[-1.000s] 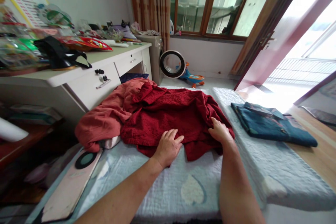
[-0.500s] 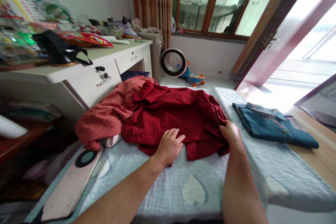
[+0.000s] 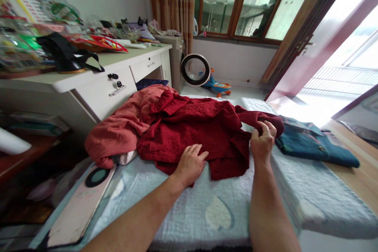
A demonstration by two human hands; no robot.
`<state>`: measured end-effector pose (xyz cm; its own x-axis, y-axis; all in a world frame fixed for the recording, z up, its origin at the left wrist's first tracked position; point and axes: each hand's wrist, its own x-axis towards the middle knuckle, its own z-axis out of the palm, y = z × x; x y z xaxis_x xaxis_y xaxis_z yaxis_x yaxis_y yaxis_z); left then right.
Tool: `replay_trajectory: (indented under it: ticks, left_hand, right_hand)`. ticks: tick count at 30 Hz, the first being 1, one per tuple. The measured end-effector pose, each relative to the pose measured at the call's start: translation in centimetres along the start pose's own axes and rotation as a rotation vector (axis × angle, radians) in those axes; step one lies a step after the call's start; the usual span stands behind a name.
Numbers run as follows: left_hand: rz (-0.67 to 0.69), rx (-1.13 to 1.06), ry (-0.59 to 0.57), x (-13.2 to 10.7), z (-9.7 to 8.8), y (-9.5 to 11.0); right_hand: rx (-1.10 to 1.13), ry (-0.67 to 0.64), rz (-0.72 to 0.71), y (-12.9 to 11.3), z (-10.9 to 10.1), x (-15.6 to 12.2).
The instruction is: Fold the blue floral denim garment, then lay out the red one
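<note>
A dark red textured garment (image 3: pixel 201 130) lies crumpled on the pale blue quilted bed (image 3: pixel 224 212). My left hand (image 3: pixel 190 163) rests flat on its near hem, fingers stretched out. My right hand (image 3: pixel 262 139) pinches a sleeve of the dark red garment and holds it lifted out to the right, over the edge of a folded blue garment (image 3: pixel 313 145). A lighter red cloth (image 3: pixel 118 134) is bunched against the dark one on the left.
A white desk (image 3: pixel 97 82) with drawers and cluttered top stands at the left. A pink flat board (image 3: pixel 79 204) lies on the bed's left edge. A round fan (image 3: pixel 195 71) and a toy (image 3: pixel 218 86) sit on the floor beyond. Wooden floor (image 3: pixel 363 173) runs along the right.
My right hand has gripped the sleeve at the garment's right edge and pulled it up and out to the right. My left hand has stayed on the hem.
</note>
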<state>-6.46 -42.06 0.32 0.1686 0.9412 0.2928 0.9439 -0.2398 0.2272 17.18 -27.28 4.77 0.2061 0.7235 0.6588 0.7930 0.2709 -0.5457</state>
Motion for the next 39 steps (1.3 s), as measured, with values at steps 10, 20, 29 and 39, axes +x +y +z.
replay_trajectory:
  ticks: [10,20,29,39]
  left_hand:
    - [-0.008,-0.018,-0.013,0.0,-0.1,0.0]
    - [0.012,-0.002,-0.015,0.0,-0.1,-0.1]
    - [0.033,0.018,-0.001,0.0,-0.1,-0.2]
    - [0.037,-0.014,0.005,0.0,0.3,-0.7]
  right_hand:
    - [-0.419,-0.526,0.242,0.9,1.0,-1.2]
    - [-0.257,-0.442,0.126,1.4,1.1,-1.2]
    - [-0.153,-0.102,0.158,0.2,0.9,-1.1]
    - [-0.316,-0.44,0.232,0.1,1.4,-1.8]
